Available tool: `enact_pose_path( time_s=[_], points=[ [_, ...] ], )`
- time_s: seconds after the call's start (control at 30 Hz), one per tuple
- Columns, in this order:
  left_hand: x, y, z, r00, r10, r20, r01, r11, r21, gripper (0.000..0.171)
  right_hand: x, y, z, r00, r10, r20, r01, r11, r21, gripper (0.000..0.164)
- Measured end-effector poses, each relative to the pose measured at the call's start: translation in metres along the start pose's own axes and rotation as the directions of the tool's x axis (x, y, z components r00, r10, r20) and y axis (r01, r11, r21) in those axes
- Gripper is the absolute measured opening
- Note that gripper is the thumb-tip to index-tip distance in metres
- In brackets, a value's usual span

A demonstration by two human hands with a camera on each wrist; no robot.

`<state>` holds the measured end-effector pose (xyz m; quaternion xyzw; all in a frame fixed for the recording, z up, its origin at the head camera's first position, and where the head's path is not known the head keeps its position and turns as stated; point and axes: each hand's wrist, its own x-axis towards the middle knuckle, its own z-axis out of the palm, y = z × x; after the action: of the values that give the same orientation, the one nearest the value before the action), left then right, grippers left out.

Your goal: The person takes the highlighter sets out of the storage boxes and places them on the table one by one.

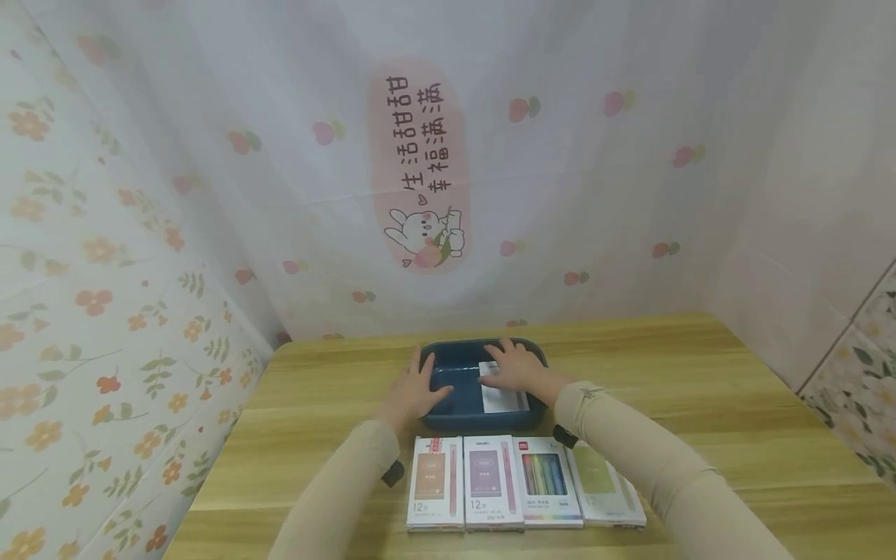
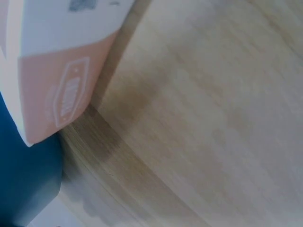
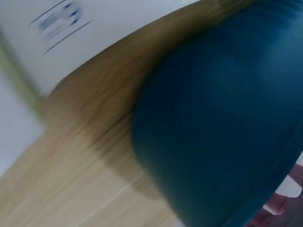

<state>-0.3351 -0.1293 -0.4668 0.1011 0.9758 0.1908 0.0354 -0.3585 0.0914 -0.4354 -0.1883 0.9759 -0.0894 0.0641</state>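
Note:
A dark blue bin [image 1: 483,424] stands on the table in the head view, with a white box [image 1: 502,400] lying in its right half. My left hand [image 1: 411,391] is at the bin's left end, fingers spread along the rim and thumb reaching inward. Over the white box is my right hand [image 1: 519,369], its fingers stretched towards the far rim and its thumb across the box. The right wrist view shows the bin's outer wall [image 3: 222,109] close up, with fingertips [image 3: 277,206] beyond its rim.
In front of the bin lies a row of flat boxes: an orange-panelled one [image 1: 434,486], a purple-panelled one [image 1: 493,484], a box of coloured markers [image 1: 549,486] and a green-panelled one [image 1: 607,491]. A patterned curtain [image 1: 560,202] hangs behind the wooden table [image 1: 315,420].

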Motion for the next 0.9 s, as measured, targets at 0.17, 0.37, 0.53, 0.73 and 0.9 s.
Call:
enact_pose_path(
  time_s=[0.17,0.37,0.53,0.73,0.9],
  points=[
    [0.001,0.0,0.002,1.0,-0.014,-0.016,0.014,0.999,0.036,0.084,0.001,-0.007,0.006,0.996,0.088,0.01,-0.088,0.996,0.012,0.075],
    [-0.001,0.001,0.002,0.998,-0.048,-0.028,0.05,0.997,0.062,0.084,-0.003,-0.014,0.014,0.987,0.153,0.047,-0.155,0.987,0.045,0.079],
    [-0.003,0.003,0.001,0.998,-0.049,-0.03,0.051,0.997,0.057,0.082,-0.002,-0.017,0.022,0.984,0.17,0.059,-0.173,0.984,0.047,0.082],
    [-0.004,0.003,0.001,0.998,-0.052,-0.021,0.053,0.997,0.057,0.081,0.002,-0.017,0.027,0.979,0.196,0.051,-0.198,0.98,0.03,0.083],
    [-0.003,0.005,0.0,0.998,-0.061,-0.01,0.061,0.997,0.044,0.08,0.002,-0.019,0.029,0.977,0.21,0.026,-0.211,0.975,0.064,0.082]
  ],
)
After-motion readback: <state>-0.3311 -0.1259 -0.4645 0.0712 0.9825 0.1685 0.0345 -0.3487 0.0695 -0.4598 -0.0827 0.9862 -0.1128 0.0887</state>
